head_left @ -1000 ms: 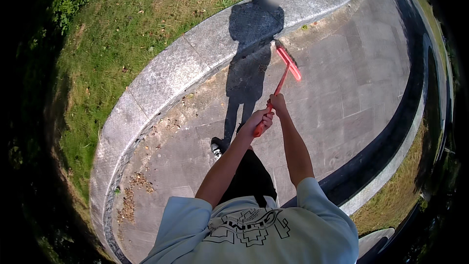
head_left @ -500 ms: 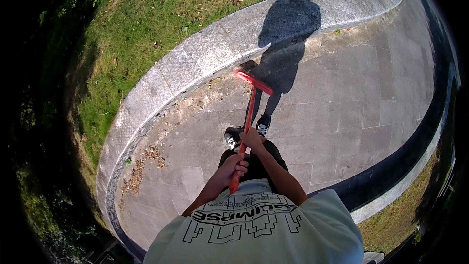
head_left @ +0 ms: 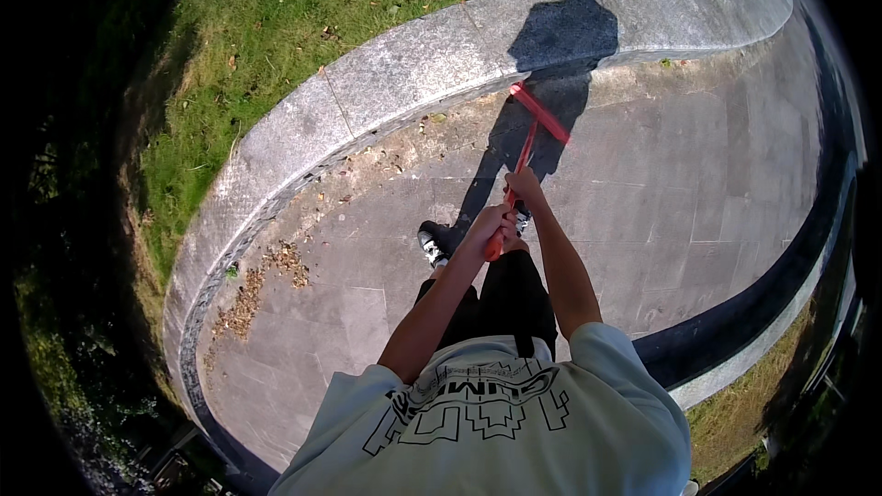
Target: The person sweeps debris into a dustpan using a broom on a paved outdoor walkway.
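A red push broom (head_left: 540, 113) with a long handle and a wide crossbar head reaches out ahead of me; I cannot make out bristles. Its head lies in my shadow, one end close to the foot of the curved stone wall. My left hand (head_left: 494, 223) is wrapped round the handle near its butt end. Farther up the same handle, my right hand (head_left: 524, 186) grips it, just beyond the left. Both arms stretch forward.
A low granite wall (head_left: 404, 62) curves along the left and far side, with grass (head_left: 303, 23) behind it. Dry leaves (head_left: 241, 305) lie heaped along its base at the left. My shoe (head_left: 434, 243) stands on the stone paving (head_left: 634, 220). A dark curved edge (head_left: 735, 331) bounds the right.
Both hands have moved forward and to the right, pushing the broom's head farther out and right. My left foot now stands wider apart from the right.
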The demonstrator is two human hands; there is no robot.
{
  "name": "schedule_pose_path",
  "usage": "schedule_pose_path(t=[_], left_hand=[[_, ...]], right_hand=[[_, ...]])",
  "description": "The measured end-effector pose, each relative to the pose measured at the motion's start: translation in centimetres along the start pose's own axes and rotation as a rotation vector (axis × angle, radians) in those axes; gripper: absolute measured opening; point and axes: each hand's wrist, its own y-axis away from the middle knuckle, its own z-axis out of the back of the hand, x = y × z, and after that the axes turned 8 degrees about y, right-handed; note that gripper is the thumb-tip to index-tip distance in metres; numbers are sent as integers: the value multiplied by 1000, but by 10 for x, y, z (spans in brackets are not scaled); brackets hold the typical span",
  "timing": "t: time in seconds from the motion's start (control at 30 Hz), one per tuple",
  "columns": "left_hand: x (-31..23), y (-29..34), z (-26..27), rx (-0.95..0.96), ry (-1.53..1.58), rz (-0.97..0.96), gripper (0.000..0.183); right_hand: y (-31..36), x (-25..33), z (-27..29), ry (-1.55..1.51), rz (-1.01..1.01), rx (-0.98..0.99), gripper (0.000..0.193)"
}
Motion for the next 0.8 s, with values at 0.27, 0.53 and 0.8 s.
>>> schedule_pose_path(t=[0.27, 0.53, 0.8], left_hand=[[-30, 192, 176, 122, 456, 26, 26], [6, 290, 164, -2, 364, -58, 25], [32, 204, 125, 27, 25, 123, 14]], right_hand=[[93, 28, -238, 521, 266, 213, 38], [221, 88, -260, 195, 34, 272, 21], [206, 41, -142, -32, -94, -7, 14]])
